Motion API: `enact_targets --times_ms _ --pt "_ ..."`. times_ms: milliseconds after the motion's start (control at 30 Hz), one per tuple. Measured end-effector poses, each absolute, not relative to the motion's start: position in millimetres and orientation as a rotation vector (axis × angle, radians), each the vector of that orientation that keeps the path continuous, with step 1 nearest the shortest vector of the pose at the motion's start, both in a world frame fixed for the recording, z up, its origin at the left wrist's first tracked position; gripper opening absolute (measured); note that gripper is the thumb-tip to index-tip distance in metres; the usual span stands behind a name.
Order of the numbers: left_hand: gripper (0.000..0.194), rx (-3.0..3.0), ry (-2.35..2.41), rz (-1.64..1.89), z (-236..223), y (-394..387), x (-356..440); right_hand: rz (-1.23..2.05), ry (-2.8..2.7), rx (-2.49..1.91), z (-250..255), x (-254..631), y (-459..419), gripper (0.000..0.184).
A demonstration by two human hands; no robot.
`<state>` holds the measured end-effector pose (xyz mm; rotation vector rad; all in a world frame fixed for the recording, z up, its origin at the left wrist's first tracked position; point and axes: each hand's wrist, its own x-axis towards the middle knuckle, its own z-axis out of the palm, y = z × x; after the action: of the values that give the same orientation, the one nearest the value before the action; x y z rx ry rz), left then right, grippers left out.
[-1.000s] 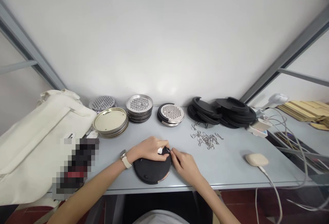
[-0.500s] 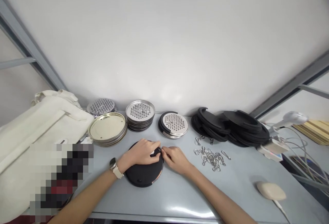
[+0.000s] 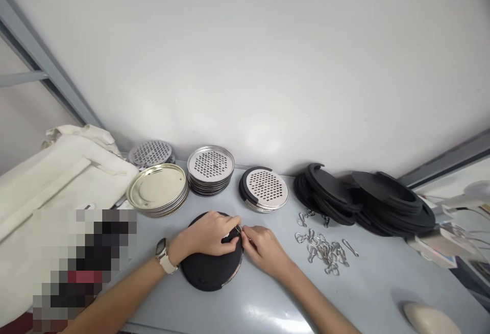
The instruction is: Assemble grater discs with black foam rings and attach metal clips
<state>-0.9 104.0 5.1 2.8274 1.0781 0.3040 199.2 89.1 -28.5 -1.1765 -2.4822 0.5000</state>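
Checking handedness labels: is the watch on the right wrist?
No, the watch is strapped on behind the left hand, and the wrist behind the right hand is bare.

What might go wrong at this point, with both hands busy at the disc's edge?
The small metal clip could slip, as the left hand and right hand seem to pinch it only by fingertips. If dropped, it might get lost among the loose clips nearby. The black disc might also turn under the left hand.

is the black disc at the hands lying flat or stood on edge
Flat: the black disc lies on the table, broad round face up, with the left hand over it.
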Motion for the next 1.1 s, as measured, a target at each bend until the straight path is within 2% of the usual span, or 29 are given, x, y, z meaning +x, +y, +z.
enact_targets --times_ms 567,1100 --pt "0.011 2.804 1.08 0.252 6.5 105.3 -0.2 0.516 -2.479 -1.179 -31.0 200.8 88.7 0.025" --pt "0.019 2.819 1.058 0.248 8.2 104.9 -0.7 0.481 -2.487 -1.192 -33.2 201.0 88.8 0.02"
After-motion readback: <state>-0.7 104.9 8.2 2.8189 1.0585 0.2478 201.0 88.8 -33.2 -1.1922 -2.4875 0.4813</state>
